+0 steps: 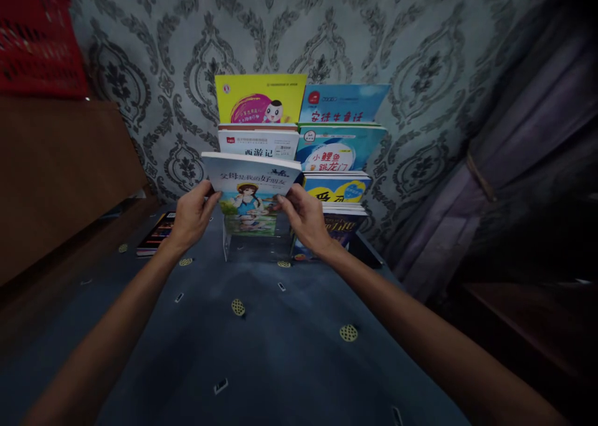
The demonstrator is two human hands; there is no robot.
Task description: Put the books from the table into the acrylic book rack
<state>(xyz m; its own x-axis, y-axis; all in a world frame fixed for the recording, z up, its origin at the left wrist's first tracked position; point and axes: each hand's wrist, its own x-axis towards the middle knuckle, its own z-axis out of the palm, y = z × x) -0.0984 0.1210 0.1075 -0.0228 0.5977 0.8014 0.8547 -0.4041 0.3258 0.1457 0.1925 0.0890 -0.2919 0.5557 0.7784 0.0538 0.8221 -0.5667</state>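
Observation:
Both hands grip a paperback book [252, 208] with a girl in a yellow hat on its cover. My left hand [192, 217] pinches its left edge, and my right hand [306, 217] pinches the right edge. The book leans back slightly over the left column of a clear tiered book rack [259, 251], whose lower part shows beneath it. Behind it on the rack stand a white book [256, 142] and a yellow book [261, 99]. The right column holds several upright books, among them a teal book [343, 146] and a blue book [346, 102].
A dark stack of books [156, 234] lies to the left on the blue patterned tablecloth [261, 351]. A red plastic basket [40, 46] sits on a brown cabinet [60, 177] at left. Patterned wallpaper rises behind the rack, and a tied curtain [448, 183] hangs at right.

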